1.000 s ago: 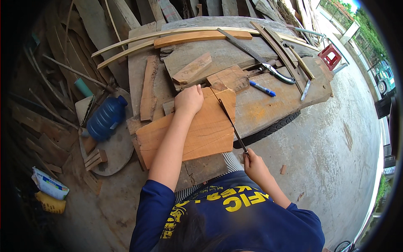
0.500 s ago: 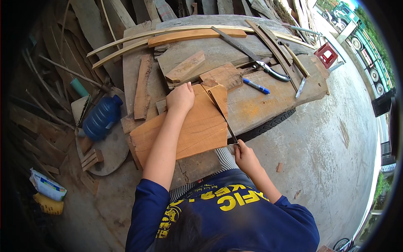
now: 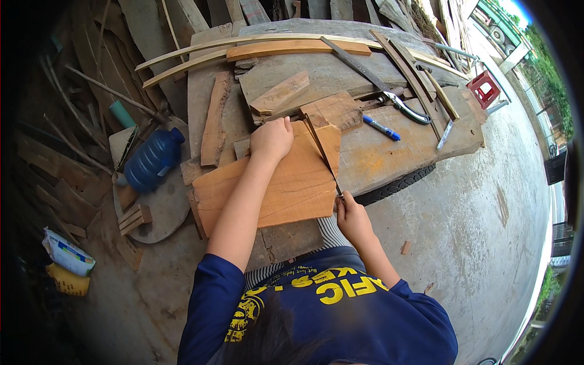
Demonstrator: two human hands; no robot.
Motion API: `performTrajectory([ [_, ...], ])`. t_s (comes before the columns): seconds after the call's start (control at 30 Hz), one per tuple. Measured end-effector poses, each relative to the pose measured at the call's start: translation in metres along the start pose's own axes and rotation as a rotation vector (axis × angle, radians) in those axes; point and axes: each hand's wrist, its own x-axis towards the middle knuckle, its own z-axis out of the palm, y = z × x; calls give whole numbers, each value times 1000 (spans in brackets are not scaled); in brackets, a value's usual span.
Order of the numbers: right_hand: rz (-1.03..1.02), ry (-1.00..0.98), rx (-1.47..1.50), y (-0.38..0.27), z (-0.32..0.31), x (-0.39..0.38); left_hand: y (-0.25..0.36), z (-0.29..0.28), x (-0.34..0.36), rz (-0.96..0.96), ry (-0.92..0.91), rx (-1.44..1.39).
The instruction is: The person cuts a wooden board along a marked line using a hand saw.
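A flat orange-brown wooden board (image 3: 286, 182) lies on a worn wooden work surface (image 3: 389, 152). My left hand (image 3: 272, 139) presses down on the board's far edge. My right hand (image 3: 353, 218) grips the handle end of a thin dark saw blade (image 3: 322, 152), which runs along the board's right side in a cut. A smaller wood piece (image 3: 333, 109) sits just beyond the blade's tip.
A blue pen (image 3: 382, 128), pliers (image 3: 404, 108) and a long metal file (image 3: 353, 61) lie on the bench. Curved wooden strips (image 3: 243, 52) cross the back. A blue water jug (image 3: 152, 161) stands left among scrap wood. A red stool (image 3: 485, 90) is far right on concrete.
The view has shifted slightly. My right hand has drawn the saw back toward me along the cut. My left hand stays pressed on the board.
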Motion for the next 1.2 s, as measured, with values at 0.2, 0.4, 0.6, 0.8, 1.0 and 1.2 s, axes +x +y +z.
performTrajectory([
  [0.2,-73,83,100,13,24,-26,11,-10,-3,36,-126,7],
  [0.4,8,157,193,40,54,-43,10,-5,-4,-53,-93,-14],
  [0.6,42,133,163,58,62,-57,8,-6,0,-21,-100,-12],
  [0.8,51,96,167,35,34,-36,0,1,4,25,4,-11],
  [1.0,-70,34,39,0,1,9,3,0,2,-9,-29,19],
  [1.2,-33,100,31,33,23,-11,8,-1,1,-90,-17,32],
])
